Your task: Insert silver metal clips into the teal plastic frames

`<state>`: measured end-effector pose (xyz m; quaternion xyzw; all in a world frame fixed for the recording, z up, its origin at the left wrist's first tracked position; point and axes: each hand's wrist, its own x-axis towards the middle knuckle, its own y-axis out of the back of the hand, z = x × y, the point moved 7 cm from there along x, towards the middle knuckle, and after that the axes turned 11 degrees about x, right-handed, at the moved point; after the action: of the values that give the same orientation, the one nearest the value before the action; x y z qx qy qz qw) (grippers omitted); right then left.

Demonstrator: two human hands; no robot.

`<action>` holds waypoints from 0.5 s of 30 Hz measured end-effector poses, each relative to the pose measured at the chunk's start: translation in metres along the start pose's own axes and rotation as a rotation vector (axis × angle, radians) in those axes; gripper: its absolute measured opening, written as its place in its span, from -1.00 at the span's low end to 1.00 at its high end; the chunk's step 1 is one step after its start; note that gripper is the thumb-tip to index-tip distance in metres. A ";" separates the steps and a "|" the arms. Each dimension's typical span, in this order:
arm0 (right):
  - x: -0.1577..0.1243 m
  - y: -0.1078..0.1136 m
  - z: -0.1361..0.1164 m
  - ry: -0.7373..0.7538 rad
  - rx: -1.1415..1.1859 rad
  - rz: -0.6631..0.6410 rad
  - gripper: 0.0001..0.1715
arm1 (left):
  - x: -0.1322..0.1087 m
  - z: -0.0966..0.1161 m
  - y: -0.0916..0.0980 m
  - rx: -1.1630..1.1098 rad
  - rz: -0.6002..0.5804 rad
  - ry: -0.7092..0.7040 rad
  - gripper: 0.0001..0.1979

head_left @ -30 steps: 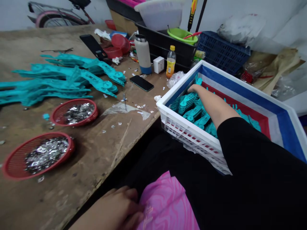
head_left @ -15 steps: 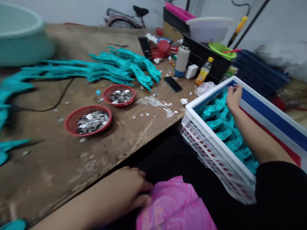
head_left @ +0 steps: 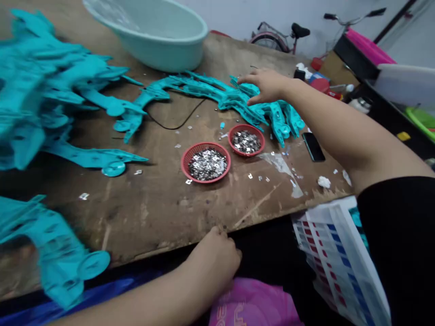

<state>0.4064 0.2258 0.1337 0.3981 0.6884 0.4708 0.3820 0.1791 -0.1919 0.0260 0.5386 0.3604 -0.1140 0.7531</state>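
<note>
My right hand (head_left: 267, 85) reaches over the far pile of teal plastic parts (head_left: 234, 97), its fingers apart and nothing visible in them. Whether the fingertips touch the parts I cannot tell. At the near edge of the table, my left hand (head_left: 219, 253) is closed with curled fingers; anything inside it is hidden. Between the hands stand two red baskets, the nearer basket (head_left: 183, 165) and the smaller basket (head_left: 249, 154), both holding small shiny metal clips (head_left: 208, 164). A larger heap of the teal parts (head_left: 50, 86) lies at the left.
A pale green basin (head_left: 163, 50) stands at the back. One teal part (head_left: 61, 253) overhangs the front left edge. A phone (head_left: 313, 147) lies under my right forearm. The white crate (head_left: 340, 258) is at the lower right, beside the table (head_left: 152, 217). A black cable (head_left: 176, 127) crosses the tabletop.
My right hand has left the white crate and come over the far teal parts. The view has turned left, bringing the teal heap and whole basin into sight.
</note>
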 end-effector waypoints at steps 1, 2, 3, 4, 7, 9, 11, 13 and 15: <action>0.033 -0.007 0.003 -0.015 -0.015 -0.034 0.44 | 0.001 -0.005 0.003 0.007 0.012 0.031 -0.69; 0.061 -0.015 0.006 -0.034 -0.033 -0.074 0.57 | 0.002 -0.009 0.004 0.015 0.020 0.058 -0.68; 0.085 -0.025 0.008 -0.051 -0.054 -0.117 0.70 | 0.003 -0.012 0.003 0.025 0.020 0.079 -0.66; 0.104 -0.035 0.010 -0.056 -0.081 -0.167 0.80 | 0.005 -0.013 0.000 0.034 0.020 0.095 -0.64; 0.138 -0.066 0.018 -0.061 -0.157 -0.292 0.90 | 0.009 -0.010 -0.007 0.041 0.055 0.132 -0.60; 0.150 -0.079 0.026 -0.052 -0.159 -0.298 0.81 | 0.011 -0.005 -0.009 0.038 0.088 0.139 -0.57; 0.156 -0.086 0.033 -0.019 -0.112 -0.248 0.63 | 0.012 -0.001 -0.010 0.035 0.099 0.127 -0.55; 0.156 -0.088 0.038 0.027 -0.050 -0.180 0.49 | 0.013 0.002 -0.010 0.038 0.100 0.104 -0.53; 0.152 -0.088 0.039 0.049 -0.029 -0.125 0.50 | 0.013 0.004 -0.011 0.039 0.100 0.080 -0.50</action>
<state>0.3660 0.3559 0.0170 0.3371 0.7141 0.4655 0.3997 0.1843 -0.1966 0.0098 0.5747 0.3607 -0.0616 0.7320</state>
